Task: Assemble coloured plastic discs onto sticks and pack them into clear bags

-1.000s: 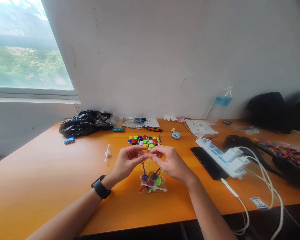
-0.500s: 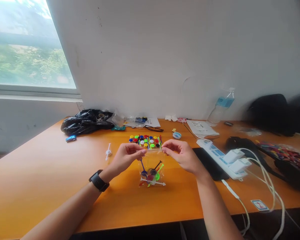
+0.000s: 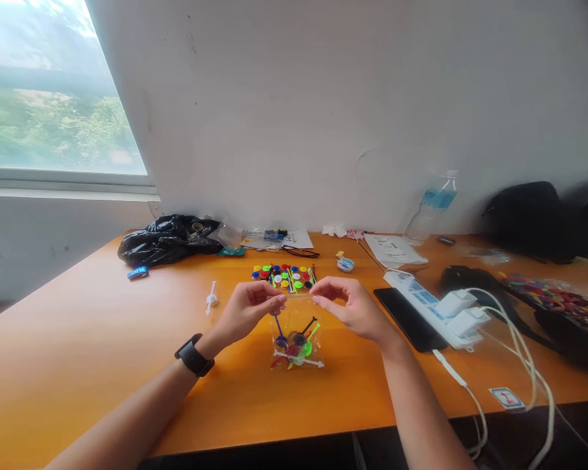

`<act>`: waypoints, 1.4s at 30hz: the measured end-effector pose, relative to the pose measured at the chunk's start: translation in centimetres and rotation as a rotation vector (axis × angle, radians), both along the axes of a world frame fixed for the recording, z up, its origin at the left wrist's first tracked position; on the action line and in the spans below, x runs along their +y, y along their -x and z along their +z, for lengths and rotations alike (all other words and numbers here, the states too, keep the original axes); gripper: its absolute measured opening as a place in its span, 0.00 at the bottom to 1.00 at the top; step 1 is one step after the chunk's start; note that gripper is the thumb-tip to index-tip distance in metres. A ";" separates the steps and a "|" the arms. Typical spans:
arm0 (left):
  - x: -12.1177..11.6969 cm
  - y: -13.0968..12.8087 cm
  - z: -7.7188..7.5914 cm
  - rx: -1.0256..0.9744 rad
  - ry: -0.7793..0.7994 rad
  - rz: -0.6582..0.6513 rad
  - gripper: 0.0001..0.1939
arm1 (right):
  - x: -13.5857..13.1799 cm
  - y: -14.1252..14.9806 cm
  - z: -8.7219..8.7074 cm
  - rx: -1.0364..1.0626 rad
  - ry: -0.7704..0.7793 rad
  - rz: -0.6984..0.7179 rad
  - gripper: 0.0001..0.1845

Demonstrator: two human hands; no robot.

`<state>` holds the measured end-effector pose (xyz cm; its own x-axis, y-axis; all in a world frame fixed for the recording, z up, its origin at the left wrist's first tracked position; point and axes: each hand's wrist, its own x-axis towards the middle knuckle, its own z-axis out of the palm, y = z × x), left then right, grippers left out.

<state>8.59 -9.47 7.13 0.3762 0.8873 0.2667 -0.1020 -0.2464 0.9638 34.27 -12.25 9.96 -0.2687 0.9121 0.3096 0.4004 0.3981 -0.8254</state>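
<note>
A small clear zip bag (image 3: 298,313) hangs upright between my hands over the table. Its top edge is pinched at the left by my left hand (image 3: 249,310), which has a black watch on the wrist. My right hand (image 3: 347,305) pinches the same edge at the right. Inside the bag lie several coloured plastic pieces, thin arrow-ended sticks and round discs in blue, black, green, red and white. Behind the bag, rows of coloured discs and sticks (image 3: 284,277) rest on the table. A loose white arrow piece (image 3: 212,299) lies left of my left hand.
At the back left lies a black plastic bag (image 3: 169,240), with a small blue packet (image 3: 138,273) before it. To the right are a black phone (image 3: 409,318), a power strip (image 3: 428,307) with white cables, a bottle (image 3: 434,202) and a bag of colourful pieces (image 3: 558,300).
My right hand has slid slightly left along the bag's top edge, bringing its fingertips closer to my left hand's. The bag and my left hand stay nearly in place.
</note>
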 end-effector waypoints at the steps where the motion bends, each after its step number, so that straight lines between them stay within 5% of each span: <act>1: 0.1 0.0 -0.1 -0.004 0.002 0.002 0.16 | 0.0 -0.1 0.0 0.014 -0.013 -0.002 0.05; 14: -0.3 0.1 -0.1 0.017 0.021 0.053 0.13 | -0.1 -0.2 0.2 0.072 -0.125 0.000 0.09; 19: -0.2 -0.2 -0.8 -0.026 -0.027 0.056 0.16 | -0.5 0.8 0.3 0.019 -0.091 -0.022 0.25; 31: -0.1 -0.3 -1.1 0.222 -0.250 0.058 0.14 | -0.6 2.7 -0.4 -0.043 0.039 0.027 0.13; 42: 1.7 0.7 -0.8 0.180 -0.046 -0.031 0.19 | 0.2 -0.2 -0.2 -0.006 0.110 -0.015 0.16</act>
